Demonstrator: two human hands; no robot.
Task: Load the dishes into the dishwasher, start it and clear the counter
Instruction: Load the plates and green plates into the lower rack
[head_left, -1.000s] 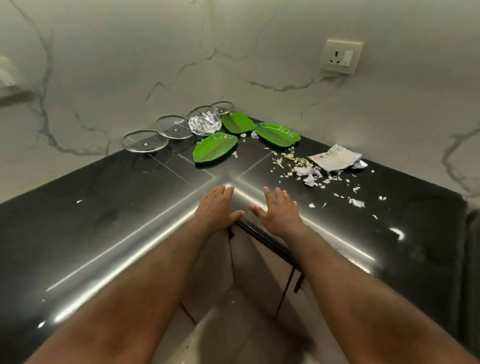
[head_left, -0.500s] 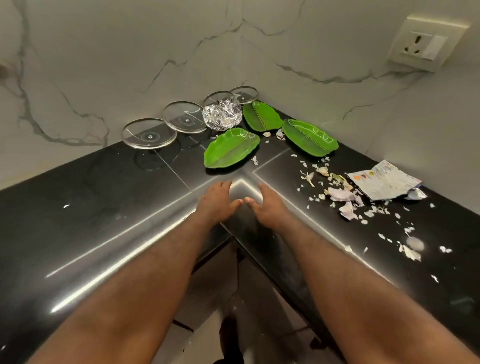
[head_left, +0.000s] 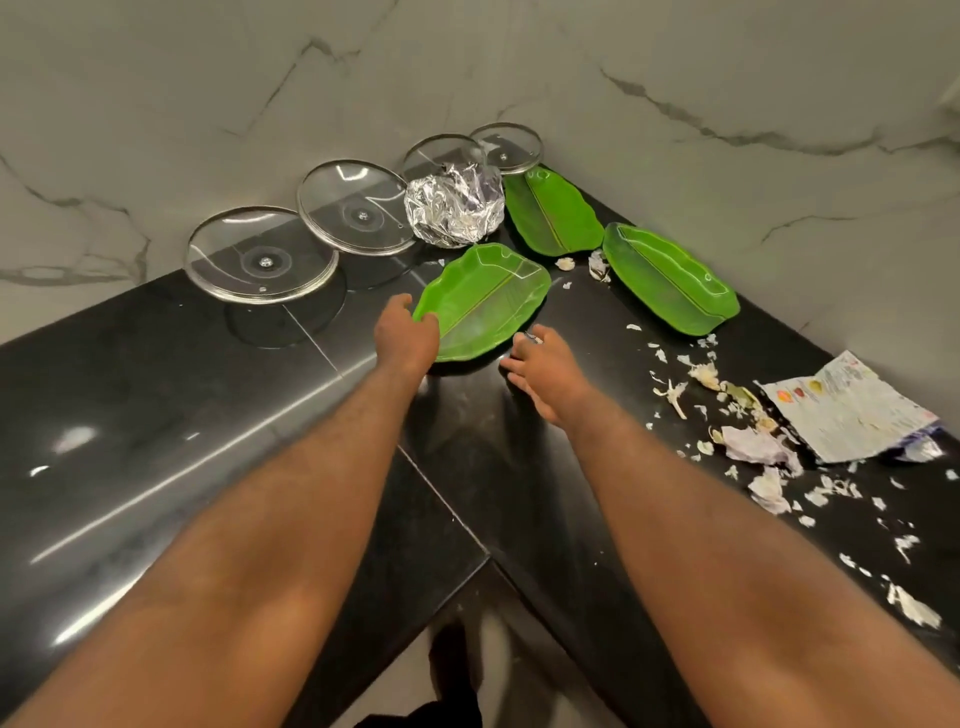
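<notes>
Both hands now reach forward of the counter's (head_left: 156, 389) inner corner edge, where they lay flat a moment ago, and meet the nearest leaf plate (head_left: 488, 301). The left hand (head_left: 408, 338) curls fingers and thumb round the plate's left rim, while the right hand (head_left: 545, 374) is relaxed and holds nothing, its fingertips just beside the near rim; whether they touch it I cannot tell. The plate lies on the black counter, so this looks like the first pick-up, with loading not yet begun and no dishwasher in view. Room is tight behind: a foil ball (head_left: 454, 210) sits just beyond the plate's far end, two more leaf plates (head_left: 670, 278) lie to the right of it, and four glass lids (head_left: 262, 254) line the marble wall. Peel scraps (head_left: 701, 374) and a torn packet (head_left: 847, 410) litter the right side. The easiest way out seems to be up and back toward the person, over bare counter between the arms
</notes>
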